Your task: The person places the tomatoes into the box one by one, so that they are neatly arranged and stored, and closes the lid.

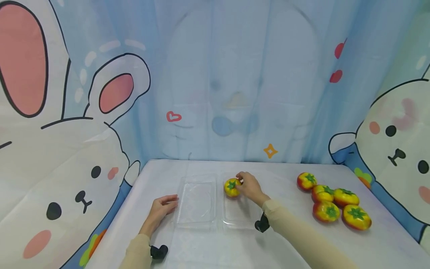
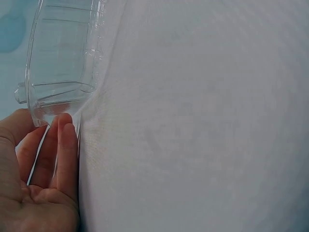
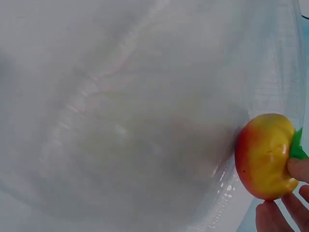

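Observation:
A clear plastic clamshell container lies opened out on the table, with a left half [image 1: 198, 203] and a right half [image 1: 236, 216]. My left hand [image 1: 162, 210] is at the outer edge of the left half; in the left wrist view its thumb and fingers pinch the clear rim [image 2: 35, 104]. My right hand [image 1: 251, 188] grips a yellow-red persimmon [image 1: 231, 187] with a green leafy top, at the far left corner of the right half. Up close, fingertips [image 3: 270, 220] touch the side of the persimmon [image 3: 264, 154], and the thumb lies by its green top.
Several more persimmons [image 1: 326, 212] sit in a group on the right of the white-covered table [image 1: 279, 246]. Behind the table hangs a blue curtain [image 1: 242, 74] printed with cartoon rabbits. Both wrists carry a small black camera [image 1: 262, 223].

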Available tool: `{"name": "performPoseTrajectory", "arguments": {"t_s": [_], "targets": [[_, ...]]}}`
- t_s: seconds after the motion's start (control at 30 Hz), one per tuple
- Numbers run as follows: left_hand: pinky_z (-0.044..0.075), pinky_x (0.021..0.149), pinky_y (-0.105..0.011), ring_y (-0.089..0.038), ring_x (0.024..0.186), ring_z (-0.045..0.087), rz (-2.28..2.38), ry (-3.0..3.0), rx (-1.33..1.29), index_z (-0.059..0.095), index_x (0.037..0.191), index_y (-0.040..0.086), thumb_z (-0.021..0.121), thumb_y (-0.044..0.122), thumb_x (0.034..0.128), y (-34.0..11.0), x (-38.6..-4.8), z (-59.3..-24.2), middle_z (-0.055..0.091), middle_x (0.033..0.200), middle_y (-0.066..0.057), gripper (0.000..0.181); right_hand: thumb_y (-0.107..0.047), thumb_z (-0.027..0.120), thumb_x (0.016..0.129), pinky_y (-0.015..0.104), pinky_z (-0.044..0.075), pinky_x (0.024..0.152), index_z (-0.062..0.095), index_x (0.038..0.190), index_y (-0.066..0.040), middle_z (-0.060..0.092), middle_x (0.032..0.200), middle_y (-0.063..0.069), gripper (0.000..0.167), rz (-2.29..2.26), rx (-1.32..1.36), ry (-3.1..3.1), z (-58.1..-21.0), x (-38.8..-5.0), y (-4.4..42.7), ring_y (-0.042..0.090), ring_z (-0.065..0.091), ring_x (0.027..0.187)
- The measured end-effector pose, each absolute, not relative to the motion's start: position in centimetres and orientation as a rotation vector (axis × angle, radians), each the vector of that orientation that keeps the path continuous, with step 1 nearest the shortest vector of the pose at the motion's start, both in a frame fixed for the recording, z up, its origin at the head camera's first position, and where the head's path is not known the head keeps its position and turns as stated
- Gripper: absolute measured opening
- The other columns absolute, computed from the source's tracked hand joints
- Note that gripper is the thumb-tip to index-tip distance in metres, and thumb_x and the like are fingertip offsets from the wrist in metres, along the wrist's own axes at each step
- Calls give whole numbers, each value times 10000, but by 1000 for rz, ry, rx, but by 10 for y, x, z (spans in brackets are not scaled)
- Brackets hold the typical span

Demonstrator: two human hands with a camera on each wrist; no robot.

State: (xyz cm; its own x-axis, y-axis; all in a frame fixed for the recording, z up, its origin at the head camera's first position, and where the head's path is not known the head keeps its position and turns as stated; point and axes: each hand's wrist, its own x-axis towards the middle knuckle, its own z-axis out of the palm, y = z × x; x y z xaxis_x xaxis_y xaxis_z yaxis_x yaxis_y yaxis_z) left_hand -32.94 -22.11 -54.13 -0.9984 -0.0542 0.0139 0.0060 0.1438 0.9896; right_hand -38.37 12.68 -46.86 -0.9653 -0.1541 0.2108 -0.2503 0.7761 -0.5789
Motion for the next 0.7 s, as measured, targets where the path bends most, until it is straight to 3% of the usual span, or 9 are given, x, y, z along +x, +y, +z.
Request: {"name": "performPoseTrajectory", "arguments": {"t_s": [0.2, 0.33, 0.47, 0.7], "targets": [[562, 809, -287, -186, 990, 649, -2012, -2352, 44, 669, 1205, -34, 716, 106, 898, -223, -329, -541, 665, 1193, -166, 341, 73, 710, 787, 428, 531, 868, 668, 1106, 77, 641, 1061, 173, 323, 898, 357, -2893, -458, -388, 123, 297, 617, 944], [560, 799, -268, -154, 961, 648, -2016, -2342, 9, 673, 1200, -32, 714, 112, 898, -224, -329, -542, 678, 1162, -138, 337, 111, 672, 765, 481, 487, 947, 678, 1107, 44, 625, 1121, 183, 349, 872, 359, -2938, -453, -391, 120, 327, 581, 1029], [558, 805, -266, -143, 953, 642, -2015, -2350, 12, 676, 1199, -23, 710, 127, 902, -224, -329, -543, 682, 1153, -121, 335, 65, 682, 800, 485, 483, 965, 661, 1123, 7, 603, 1191, 199, 328, 927, 356, -2985, -453, -395, 118, 334, 555, 1055], [557, 839, -313, -189, 991, 643, -2015, -2346, 56, 682, 1194, -16, 707, 112, 904, -224, -330, -542, 673, 1173, -140, 318, 45, 703, 813, 471, 500, 940, 634, 1142, 6, 623, 1144, 186, 339, 925, 405, -2927, -458, -401, 115, 318, 577, 1003]]}}
